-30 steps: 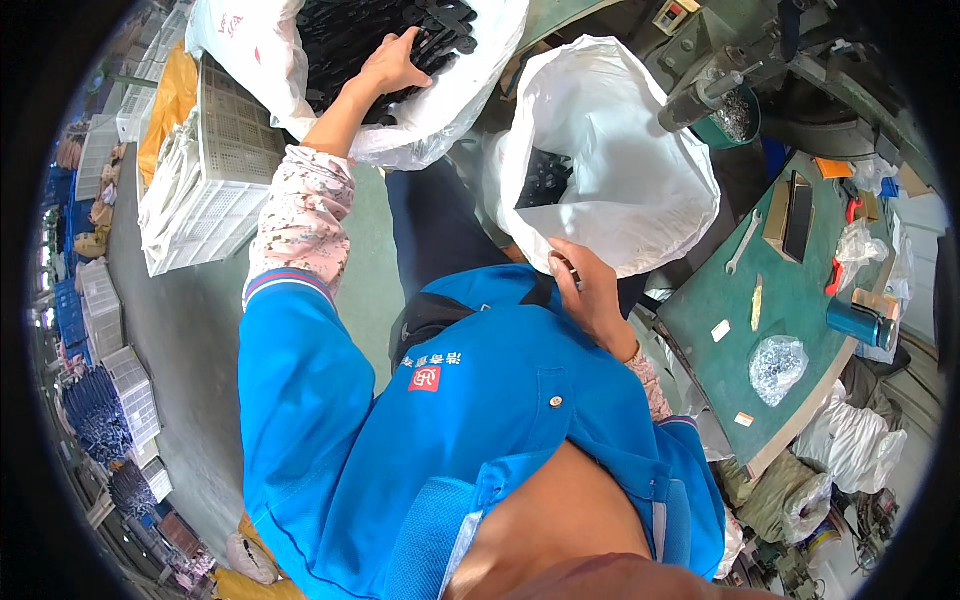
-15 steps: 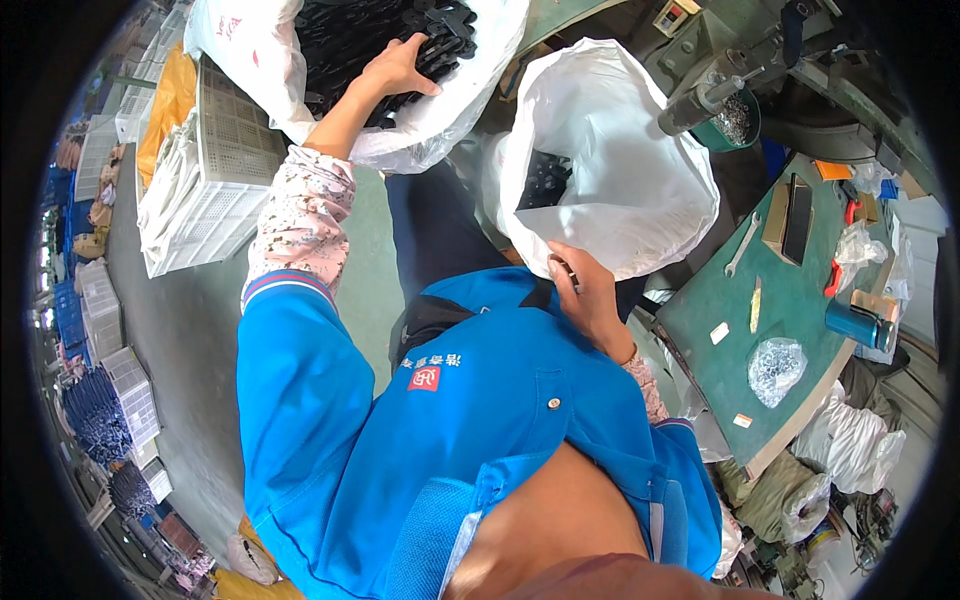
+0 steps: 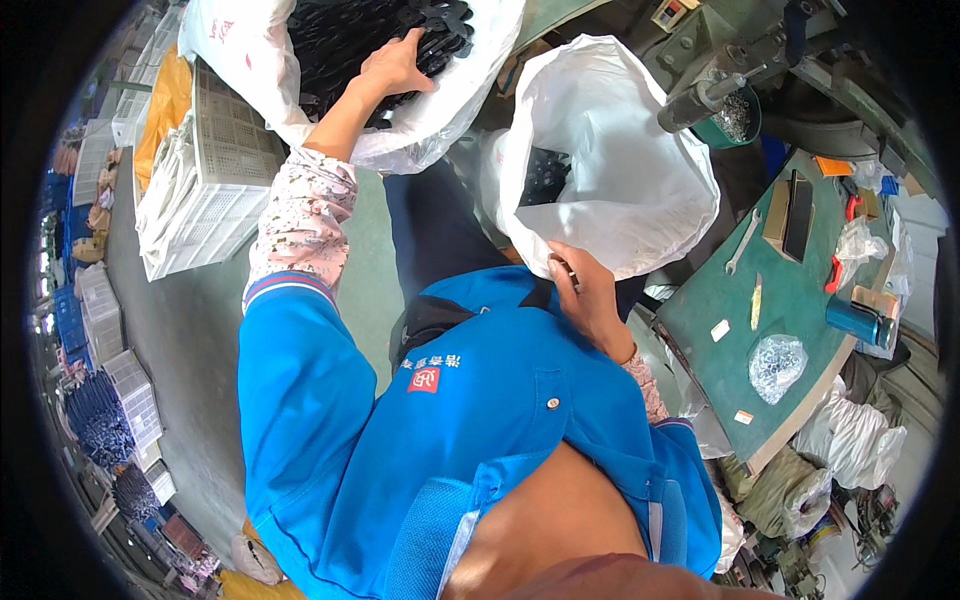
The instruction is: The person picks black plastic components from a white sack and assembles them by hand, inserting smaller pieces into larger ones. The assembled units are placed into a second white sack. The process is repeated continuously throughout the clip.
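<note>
My left hand (image 3: 394,68) rests on the heap of small flat black parts (image 3: 335,50) inside a full white plastic bag (image 3: 420,135) at the upper left. Its thumb and fingers are spread apart, and nothing shows gripped between them. At the centre right, a second white bag (image 3: 640,170) gapes wide, with some black parts (image 3: 546,177) lying inside. My right hand (image 3: 587,292) pinches the near rim of this second bag, its fingers curled at the edge. A dark ring-like band shows on one finger.
A white plastic crate (image 3: 215,165) stands left of the full bag. On the right, a green table (image 3: 690,300) carries a wrench (image 3: 743,243), a cutter knife (image 3: 756,303), a clear bag of small pieces (image 3: 777,368) and a blue flask (image 3: 858,320). Machine parts (image 3: 705,100) overhang the second bag's far right.
The view has shifted very slightly. My left hand stays on the black parts and my right hand stays at the bag's rim, with almost no movement.
</note>
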Action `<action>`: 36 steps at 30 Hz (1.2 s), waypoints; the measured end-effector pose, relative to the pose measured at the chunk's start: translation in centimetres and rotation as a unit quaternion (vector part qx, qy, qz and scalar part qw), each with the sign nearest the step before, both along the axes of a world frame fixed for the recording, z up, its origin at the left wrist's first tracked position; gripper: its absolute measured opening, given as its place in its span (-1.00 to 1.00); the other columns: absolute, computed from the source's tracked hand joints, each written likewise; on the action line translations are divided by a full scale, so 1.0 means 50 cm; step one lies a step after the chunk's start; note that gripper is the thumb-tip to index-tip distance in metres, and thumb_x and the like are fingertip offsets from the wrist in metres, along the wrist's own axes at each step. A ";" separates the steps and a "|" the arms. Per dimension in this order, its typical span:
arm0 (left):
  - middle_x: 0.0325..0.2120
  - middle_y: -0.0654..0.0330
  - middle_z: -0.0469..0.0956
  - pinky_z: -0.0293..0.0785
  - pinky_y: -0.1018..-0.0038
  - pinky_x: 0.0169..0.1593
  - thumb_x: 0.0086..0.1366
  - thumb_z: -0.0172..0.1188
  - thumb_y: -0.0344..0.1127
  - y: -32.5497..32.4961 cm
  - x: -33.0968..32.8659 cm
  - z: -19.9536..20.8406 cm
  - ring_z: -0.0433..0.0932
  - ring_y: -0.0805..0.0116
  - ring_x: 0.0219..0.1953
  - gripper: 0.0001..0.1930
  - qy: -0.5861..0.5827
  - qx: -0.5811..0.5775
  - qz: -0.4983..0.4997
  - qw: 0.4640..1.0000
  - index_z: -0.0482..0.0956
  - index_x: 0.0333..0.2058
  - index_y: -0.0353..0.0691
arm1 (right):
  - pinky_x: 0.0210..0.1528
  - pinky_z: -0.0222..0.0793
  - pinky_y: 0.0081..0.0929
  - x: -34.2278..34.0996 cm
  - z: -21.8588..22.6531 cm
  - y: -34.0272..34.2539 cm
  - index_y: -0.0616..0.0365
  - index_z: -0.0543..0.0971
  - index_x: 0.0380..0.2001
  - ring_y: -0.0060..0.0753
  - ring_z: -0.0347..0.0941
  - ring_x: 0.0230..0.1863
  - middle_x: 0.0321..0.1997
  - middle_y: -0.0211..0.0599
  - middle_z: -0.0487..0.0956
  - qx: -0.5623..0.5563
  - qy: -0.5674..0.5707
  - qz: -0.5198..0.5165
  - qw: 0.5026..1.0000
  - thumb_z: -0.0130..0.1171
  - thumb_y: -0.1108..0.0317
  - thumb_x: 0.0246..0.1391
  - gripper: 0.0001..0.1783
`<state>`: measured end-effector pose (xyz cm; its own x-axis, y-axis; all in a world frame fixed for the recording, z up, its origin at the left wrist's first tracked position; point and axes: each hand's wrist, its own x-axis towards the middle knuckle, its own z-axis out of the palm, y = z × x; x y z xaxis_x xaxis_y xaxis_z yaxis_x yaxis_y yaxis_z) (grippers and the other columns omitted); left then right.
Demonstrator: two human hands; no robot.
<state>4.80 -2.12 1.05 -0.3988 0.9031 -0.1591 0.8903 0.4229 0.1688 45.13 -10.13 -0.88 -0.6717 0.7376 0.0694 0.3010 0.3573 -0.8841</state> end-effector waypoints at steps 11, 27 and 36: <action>-0.09 -0.07 0.50 0.41 0.30 0.02 -0.25 0.32 -0.20 0.004 -0.030 -0.022 0.48 0.04 -0.01 -0.03 -0.100 0.017 0.016 0.995 0.12 0.23 -0.25 | -0.28 0.43 -0.35 -0.005 -0.005 0.005 0.26 0.51 -0.15 -0.03 0.53 -0.31 -0.28 0.00 0.55 0.014 0.004 0.000 1.000 0.11 0.49 0.05 -0.75; -0.15 -0.08 0.53 0.42 0.21 -0.04 -0.23 0.35 -0.21 -0.019 0.037 -0.005 0.50 -0.02 -0.06 -0.11 -0.064 0.016 0.008 0.998 0.20 0.18 -0.10 | -0.33 0.43 -0.38 -0.021 -0.006 0.018 0.22 0.52 -0.15 -0.06 0.53 -0.34 -0.30 -0.03 0.56 0.014 0.012 0.008 1.000 0.14 0.50 0.03 -0.74; -0.33 0.04 0.55 0.46 0.42 -0.15 -0.26 0.40 -0.22 -0.034 -0.003 0.039 0.56 0.27 -0.27 -0.31 -0.197 0.185 0.031 0.962 0.39 -0.08 -0.35 | -0.31 0.43 -0.37 -0.004 -0.008 0.020 0.23 0.52 -0.15 -0.05 0.53 -0.33 -0.29 0.00 0.56 0.016 0.002 0.000 1.000 0.12 0.50 0.04 -0.74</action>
